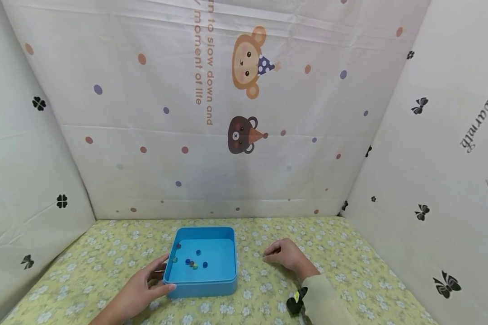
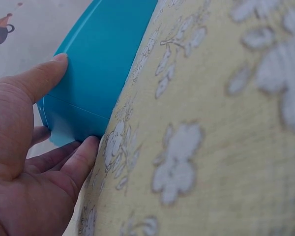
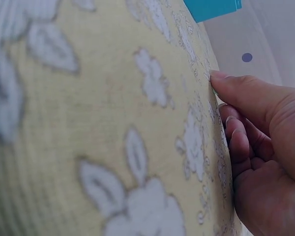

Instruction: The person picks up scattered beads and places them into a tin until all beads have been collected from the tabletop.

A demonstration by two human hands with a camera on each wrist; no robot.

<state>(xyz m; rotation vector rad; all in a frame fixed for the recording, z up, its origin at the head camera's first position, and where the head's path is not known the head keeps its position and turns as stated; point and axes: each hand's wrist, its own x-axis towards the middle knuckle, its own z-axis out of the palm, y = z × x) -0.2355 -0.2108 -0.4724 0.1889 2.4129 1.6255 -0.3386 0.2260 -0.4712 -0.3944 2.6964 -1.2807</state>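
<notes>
A square blue plastic box (image 1: 201,289) sits on the flowered cloth with several small glass marbles (image 1: 205,265) inside, dark blue, reddish-brown and greenish. My left hand (image 1: 140,289) grips the box's near left corner. In the left wrist view its thumb (image 2: 51,73) presses one wall, and the fingers (image 2: 81,160) lie against the adjoining wall, low by the cloth. To the right of the box, my right hand (image 1: 286,256) rests low on the cloth, fingers curled. Its thumb (image 3: 236,91) and index finger pinch a small greenish marble (image 3: 215,92), mostly hidden by the fingertips.
Yellow cloth (image 1: 260,311) with white flowers covers the table. A printed white sheet (image 1: 203,176) hangs at the back, with more sheets on the left (image 1: 36,180) and right (image 1: 406,180). A black strap piece (image 1: 296,306) is at the right wrist.
</notes>
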